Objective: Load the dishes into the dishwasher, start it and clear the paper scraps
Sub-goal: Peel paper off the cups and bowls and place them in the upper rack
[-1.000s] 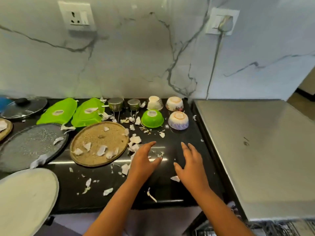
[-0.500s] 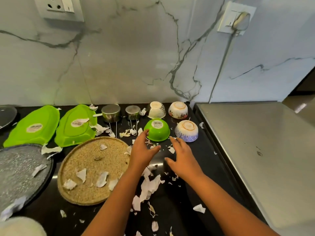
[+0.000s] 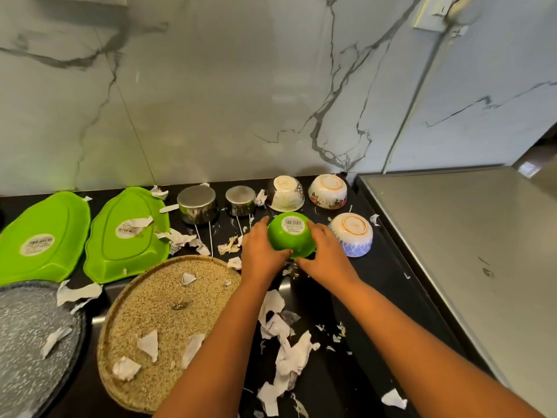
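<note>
An upside-down green bowl (image 3: 290,236) with a barcode sticker sits on the black counter (image 3: 388,285). My left hand (image 3: 261,251) cups its left side and my right hand (image 3: 327,256) cups its right side, thumbs meeting at its near rim. A blue-patterned bowl (image 3: 353,233) stands inverted just right of it. Behind are a white bowl (image 3: 285,193), a floral bowl (image 3: 328,191) and two steel cups (image 3: 197,203) (image 3: 240,200). Torn paper scraps (image 3: 286,348) litter the counter between my forearms.
Two green leaf-shaped plates (image 3: 45,236) (image 3: 128,233) lie inverted at the left. A round tan plate (image 3: 168,327) and a grey speckled plate (image 3: 30,342) carry scraps. A steel appliance top (image 3: 470,251) fills the right. The marble wall (image 3: 241,101) rises behind.
Both hands moved forward across the counter and closed around the green bowl. The view came closer to the dishes.
</note>
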